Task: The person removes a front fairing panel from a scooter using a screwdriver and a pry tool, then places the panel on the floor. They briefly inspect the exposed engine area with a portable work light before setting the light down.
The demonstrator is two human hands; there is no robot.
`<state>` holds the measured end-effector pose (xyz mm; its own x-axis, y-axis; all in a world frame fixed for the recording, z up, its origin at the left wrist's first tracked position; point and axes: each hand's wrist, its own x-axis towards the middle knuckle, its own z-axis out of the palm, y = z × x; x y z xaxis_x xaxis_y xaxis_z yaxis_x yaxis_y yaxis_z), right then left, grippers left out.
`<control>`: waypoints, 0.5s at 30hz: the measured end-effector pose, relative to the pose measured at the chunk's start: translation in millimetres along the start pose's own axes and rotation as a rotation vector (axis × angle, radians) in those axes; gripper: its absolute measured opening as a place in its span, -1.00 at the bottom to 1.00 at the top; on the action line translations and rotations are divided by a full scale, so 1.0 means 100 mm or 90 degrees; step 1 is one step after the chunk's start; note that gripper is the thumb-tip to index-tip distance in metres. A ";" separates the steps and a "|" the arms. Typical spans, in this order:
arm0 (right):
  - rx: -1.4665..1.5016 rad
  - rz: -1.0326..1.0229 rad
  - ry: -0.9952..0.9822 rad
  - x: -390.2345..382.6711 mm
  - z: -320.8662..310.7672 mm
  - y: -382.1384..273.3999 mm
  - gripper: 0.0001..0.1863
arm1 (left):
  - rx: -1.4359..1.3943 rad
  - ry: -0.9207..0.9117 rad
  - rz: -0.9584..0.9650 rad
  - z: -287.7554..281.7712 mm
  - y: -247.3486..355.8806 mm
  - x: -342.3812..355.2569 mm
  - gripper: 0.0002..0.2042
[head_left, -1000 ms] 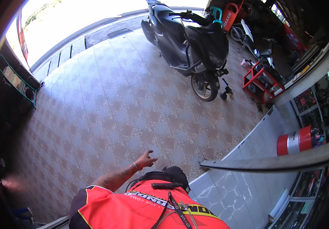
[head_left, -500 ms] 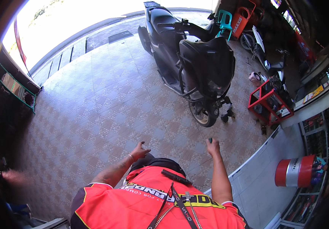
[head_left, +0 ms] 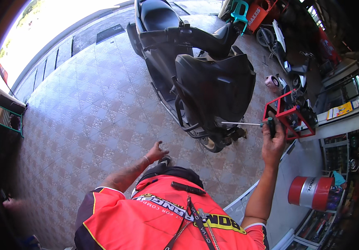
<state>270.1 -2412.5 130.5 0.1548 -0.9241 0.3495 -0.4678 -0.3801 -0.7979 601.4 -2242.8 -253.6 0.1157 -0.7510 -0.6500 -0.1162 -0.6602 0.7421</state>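
Note:
My right hand (head_left: 273, 142) is raised and closed round the handle of a screwdriver (head_left: 243, 123). Its long metal shank points left, level across the front of a dark scooter (head_left: 214, 85); whether the tip touches the scooter I cannot tell. My left hand (head_left: 157, 153) hangs low, left of the scooter's front wheel (head_left: 209, 144). Its fingers are loosely bent and apart, and nothing shows in them.
A red metal frame (head_left: 299, 132) stands right of the scooter, near a glass-fronted counter (head_left: 312, 160). On the counter side is a red and silver drum (head_left: 311, 192). Farther back are a teal chair (head_left: 239, 11) and a second motorcycle (head_left: 277, 43). Patterned tiles (head_left: 100, 112) cover the floor.
My right hand has risen and moved right, bringing the screwdriver up into plain view. The scooter now looks larger and nearer. My left hand still hangs low.

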 end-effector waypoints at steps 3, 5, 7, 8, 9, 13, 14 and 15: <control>-0.069 -0.100 -0.010 0.72 0.07 -0.03 -0.63 | -0.029 0.028 0.028 -0.16 0.47 0.38 -0.10; -0.125 -0.197 -0.027 1.29 0.22 0.00 -0.64 | -0.055 0.065 0.052 -0.22 0.82 0.60 -0.11; -0.155 -0.302 -0.062 1.87 0.44 0.07 -0.65 | -0.116 0.108 0.115 -0.26 1.15 0.79 -0.10; -0.149 -0.373 -0.083 2.16 0.59 0.12 -0.66 | -0.120 0.136 0.115 -0.27 1.31 0.83 -0.10; -0.147 -0.343 -0.105 2.45 0.76 0.17 -0.66 | -0.125 0.159 0.136 -0.28 1.47 0.86 -0.07; -0.203 -0.329 -0.117 3.22 1.46 0.40 -0.65 | -0.241 0.198 0.190 -0.25 2.05 0.91 -0.05; -0.213 -0.325 -0.121 3.33 1.60 0.44 -0.64 | -0.254 0.203 0.213 -0.23 2.15 0.93 -0.04; -0.233 -0.296 -0.133 3.41 1.70 0.49 -0.63 | -0.268 0.207 0.236 -0.23 2.24 0.95 -0.03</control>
<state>448.0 -2753.2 127.2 0.5630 -0.6674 0.4874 -0.5722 -0.7403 -0.3528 608.7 -2461.8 -145.2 0.4432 -0.8430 -0.3047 0.1826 -0.2479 0.9514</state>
